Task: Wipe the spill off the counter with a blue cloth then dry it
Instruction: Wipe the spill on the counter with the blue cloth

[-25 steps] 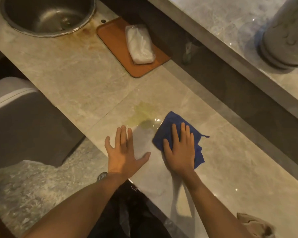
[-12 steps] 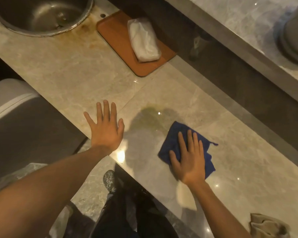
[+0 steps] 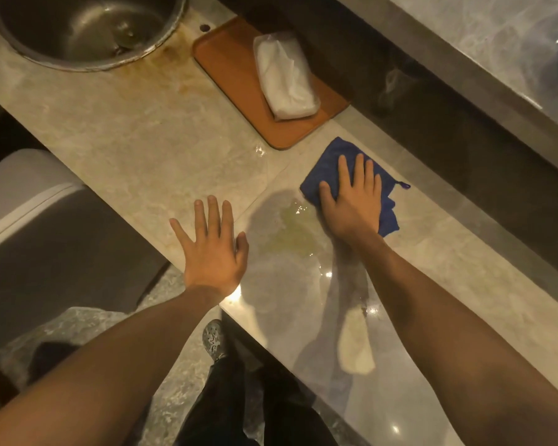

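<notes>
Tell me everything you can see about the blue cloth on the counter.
The blue cloth is deep blue, soft and towel-like, crumpled into a rough, uneven fold, with a small loop sticking out at its far right corner. It lies flat on the pale marble counter, just past the corner of the orange tray without touching it. The right hand presses on it with fingers spread and straight, covering its middle. The yellowish spill sits beside its near left edge.
</notes>
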